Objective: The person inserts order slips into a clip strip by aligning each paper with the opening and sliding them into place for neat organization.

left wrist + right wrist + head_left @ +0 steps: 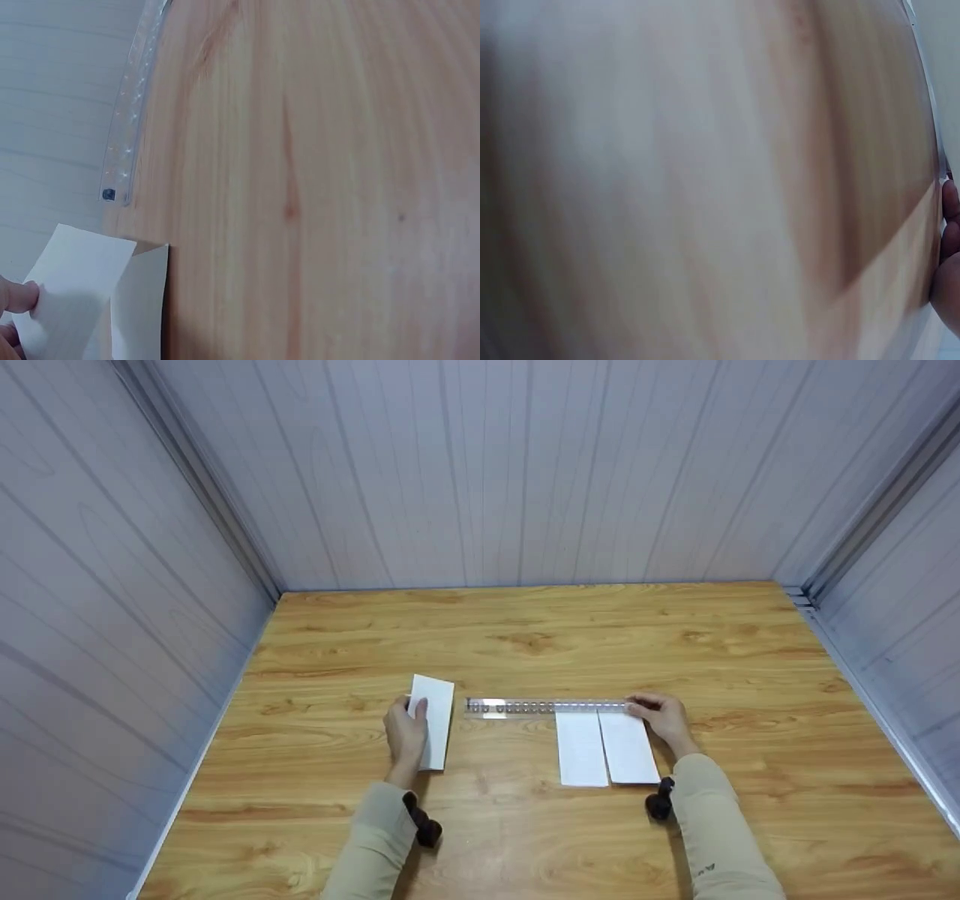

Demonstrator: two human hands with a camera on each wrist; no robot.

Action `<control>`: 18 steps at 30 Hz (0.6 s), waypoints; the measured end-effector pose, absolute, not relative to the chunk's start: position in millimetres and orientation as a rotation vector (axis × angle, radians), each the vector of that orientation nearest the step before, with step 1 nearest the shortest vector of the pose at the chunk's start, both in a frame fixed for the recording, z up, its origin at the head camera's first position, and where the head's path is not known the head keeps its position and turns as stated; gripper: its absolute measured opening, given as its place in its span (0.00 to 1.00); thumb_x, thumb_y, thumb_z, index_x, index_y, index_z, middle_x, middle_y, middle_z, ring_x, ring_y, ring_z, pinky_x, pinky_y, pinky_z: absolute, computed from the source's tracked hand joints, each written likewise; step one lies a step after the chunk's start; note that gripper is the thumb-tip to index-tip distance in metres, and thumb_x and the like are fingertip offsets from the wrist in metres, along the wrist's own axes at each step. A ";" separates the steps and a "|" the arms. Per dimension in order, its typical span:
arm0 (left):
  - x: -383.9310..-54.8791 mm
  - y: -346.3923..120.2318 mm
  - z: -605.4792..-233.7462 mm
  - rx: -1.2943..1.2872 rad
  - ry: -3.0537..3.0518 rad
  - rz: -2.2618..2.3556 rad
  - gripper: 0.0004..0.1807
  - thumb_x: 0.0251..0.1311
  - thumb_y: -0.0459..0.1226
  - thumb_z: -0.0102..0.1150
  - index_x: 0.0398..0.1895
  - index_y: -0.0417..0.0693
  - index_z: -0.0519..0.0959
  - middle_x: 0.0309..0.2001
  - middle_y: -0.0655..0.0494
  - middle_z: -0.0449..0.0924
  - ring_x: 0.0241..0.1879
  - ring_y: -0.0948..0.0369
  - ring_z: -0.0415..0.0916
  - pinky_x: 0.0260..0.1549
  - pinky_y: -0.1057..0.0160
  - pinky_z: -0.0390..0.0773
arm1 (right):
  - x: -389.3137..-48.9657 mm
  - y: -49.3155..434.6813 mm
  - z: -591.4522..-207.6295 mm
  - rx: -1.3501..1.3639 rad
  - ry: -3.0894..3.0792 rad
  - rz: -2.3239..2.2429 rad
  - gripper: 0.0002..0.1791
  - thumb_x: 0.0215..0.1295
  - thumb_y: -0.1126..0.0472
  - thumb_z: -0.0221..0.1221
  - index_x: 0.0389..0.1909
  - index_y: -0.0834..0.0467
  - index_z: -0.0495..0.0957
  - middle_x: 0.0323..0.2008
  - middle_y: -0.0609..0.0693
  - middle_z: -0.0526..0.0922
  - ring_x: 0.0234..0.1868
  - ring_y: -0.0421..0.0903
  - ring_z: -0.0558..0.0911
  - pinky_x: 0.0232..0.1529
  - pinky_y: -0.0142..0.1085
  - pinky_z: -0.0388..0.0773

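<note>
Fingers of your left hand (pixel 406 733) grip a white paper (pixel 439 727), thumb across its face; the left wrist view shows two leaves, parted at the near end. The paper is just left of a clear ruler (pixel 521 708), apart from it. Your right hand (pixel 667 722) pinches the ruler's right end. The ruler lies across the far edges of two white sheets (pixel 582 750), side by side with a narrow gap, on the wooden table (pixel 510 840).
</note>
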State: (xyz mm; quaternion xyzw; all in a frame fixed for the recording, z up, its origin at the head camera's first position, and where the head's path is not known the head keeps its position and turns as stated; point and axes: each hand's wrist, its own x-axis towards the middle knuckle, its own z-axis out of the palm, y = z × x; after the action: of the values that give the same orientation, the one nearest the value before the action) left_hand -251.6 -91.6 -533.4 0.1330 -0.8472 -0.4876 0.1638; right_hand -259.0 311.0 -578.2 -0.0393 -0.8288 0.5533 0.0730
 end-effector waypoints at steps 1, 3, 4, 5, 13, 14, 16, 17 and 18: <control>-251.5 -91.1 -533.2 0.383 -2.413 -1.398 0.08 0.55 0.30 0.55 0.32 0.30 0.76 0.36 0.36 0.77 0.40 0.46 0.74 0.43 0.52 0.69 | -259.0 311.0 -578.1 -0.118 -2.490 1.664 0.12 0.50 0.70 0.62 0.37 0.71 0.78 0.34 0.59 0.81 0.30 0.29 0.75 0.32 0.23 0.71; -251.0 -90.3 -532.9 0.392 -2.410 -1.415 0.09 0.55 0.31 0.54 0.33 0.29 0.75 0.37 0.35 0.77 0.40 0.46 0.74 0.43 0.52 0.69 | -258.6 310.6 -577.6 -0.114 -2.490 1.666 0.13 0.50 0.70 0.62 0.38 0.71 0.78 0.35 0.61 0.80 0.30 0.29 0.74 0.33 0.23 0.70; -250.6 -89.8 -532.8 0.394 -2.404 -1.422 0.09 0.55 0.31 0.54 0.33 0.29 0.75 0.37 0.35 0.77 0.40 0.46 0.74 0.43 0.52 0.69 | -258.4 310.5 -577.5 -0.111 -2.489 1.669 0.13 0.50 0.71 0.61 0.38 0.71 0.78 0.36 0.62 0.80 0.30 0.29 0.74 0.33 0.23 0.70; -250.6 -89.2 -533.0 0.391 -2.398 -1.430 0.09 0.55 0.30 0.54 0.33 0.28 0.75 0.37 0.35 0.77 0.41 0.46 0.74 0.43 0.52 0.69 | -258.2 310.5 -577.3 -0.106 -2.493 1.659 0.13 0.50 0.70 0.62 0.38 0.71 0.78 0.36 0.62 0.80 0.31 0.28 0.74 0.33 0.23 0.70; -249.1 -81.5 -535.5 0.371 -2.376 -1.446 0.09 0.54 0.30 0.55 0.29 0.28 0.76 0.32 0.36 0.77 0.35 0.47 0.74 0.39 0.53 0.70 | -259.3 310.7 -578.7 -0.126 -2.527 1.610 0.13 0.51 0.68 0.62 0.38 0.69 0.78 0.38 0.61 0.80 0.34 0.31 0.75 0.34 0.23 0.70; -248.6 -80.5 -535.8 0.370 -2.373 -1.455 0.09 0.54 0.30 0.56 0.29 0.27 0.76 0.32 0.36 0.77 0.36 0.47 0.75 0.39 0.53 0.71 | -259.5 310.4 -578.8 -0.133 -2.521 1.611 0.12 0.51 0.68 0.62 0.38 0.69 0.79 0.38 0.60 0.80 0.34 0.32 0.75 0.34 0.23 0.70; -247.6 -78.5 -536.6 0.368 -2.374 -1.476 0.10 0.54 0.30 0.56 0.31 0.26 0.76 0.33 0.35 0.77 0.37 0.47 0.75 0.40 0.53 0.71 | -259.7 310.2 -579.0 -0.138 -2.524 1.603 0.13 0.51 0.67 0.62 0.38 0.69 0.79 0.38 0.60 0.80 0.34 0.32 0.75 0.34 0.23 0.70; -247.0 -77.5 -536.9 0.371 -2.373 -1.489 0.10 0.54 0.30 0.56 0.31 0.26 0.76 0.34 0.35 0.77 0.38 0.47 0.75 0.40 0.53 0.71 | -259.7 310.2 -579.2 -0.137 -2.528 1.598 0.13 0.51 0.67 0.62 0.38 0.69 0.79 0.38 0.60 0.80 0.34 0.31 0.75 0.35 0.23 0.70; -246.5 -76.6 -537.4 0.373 -2.374 -1.500 0.10 0.54 0.30 0.56 0.31 0.26 0.76 0.34 0.35 0.77 0.37 0.46 0.75 0.40 0.53 0.71 | -259.7 310.0 -579.3 -0.140 -2.528 1.602 0.13 0.51 0.67 0.62 0.38 0.69 0.79 0.38 0.60 0.80 0.34 0.31 0.75 0.35 0.23 0.70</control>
State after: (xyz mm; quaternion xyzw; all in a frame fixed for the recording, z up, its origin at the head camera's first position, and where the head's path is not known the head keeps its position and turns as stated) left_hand -246.5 -76.6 -537.4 0.1302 -0.8281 -0.5231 0.1539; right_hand -259.7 310.0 -579.3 -0.0467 -0.8414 0.5334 0.0727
